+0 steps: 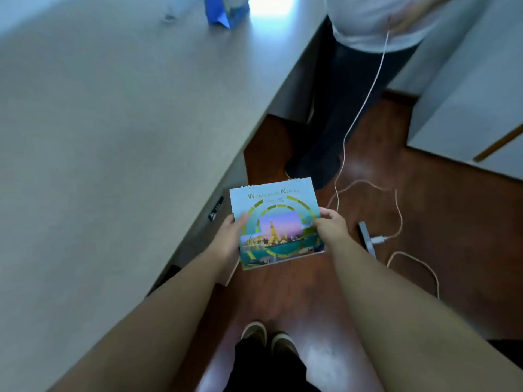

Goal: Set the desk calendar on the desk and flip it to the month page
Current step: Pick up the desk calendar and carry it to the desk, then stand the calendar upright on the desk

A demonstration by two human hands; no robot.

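Observation:
I hold a spiral-bound desk calendar [276,222] with both hands over the wooden floor, just right of the desk's edge. Its cover faces me: pale blue, with a green title, a yellow-green ring and landscape photos. My left hand [230,236] grips its left edge, thumb on the cover. On the right edge my right hand [331,226] pinches it. The wire binding runs along the far edge. The grey desk [113,123] spreads to the left of the calendar.
A blue bag [226,9] stands at the desk's far end. Another person's legs [339,108] are ahead by the desk corner. A white cable [365,108] trails down to a grey power strip [368,240] on the floor. White cabinets [467,108] stand right.

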